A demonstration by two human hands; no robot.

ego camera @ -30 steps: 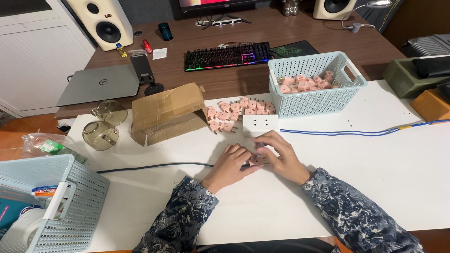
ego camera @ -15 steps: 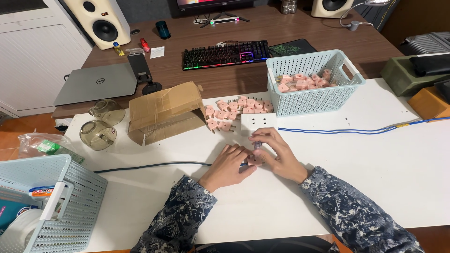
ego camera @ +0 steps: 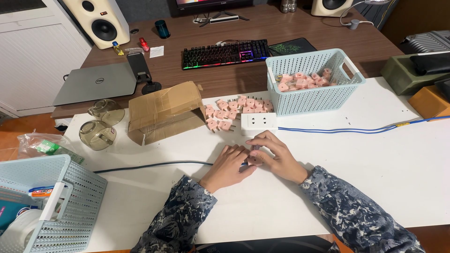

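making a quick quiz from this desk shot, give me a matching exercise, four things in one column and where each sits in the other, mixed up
Things
1. pink plug held between both hands
2. white socket block
3. cardboard box
4. backlit keyboard

Places
A. lying open on its side, left of the loose pink plugs
B. on the brown desk, behind the white table
C. on the white table just beyond the fingertips, a blue cable running off to the right
D. low over the white table, between the two hands

Pairs: 1-D, 2-C, 3-A, 4-B
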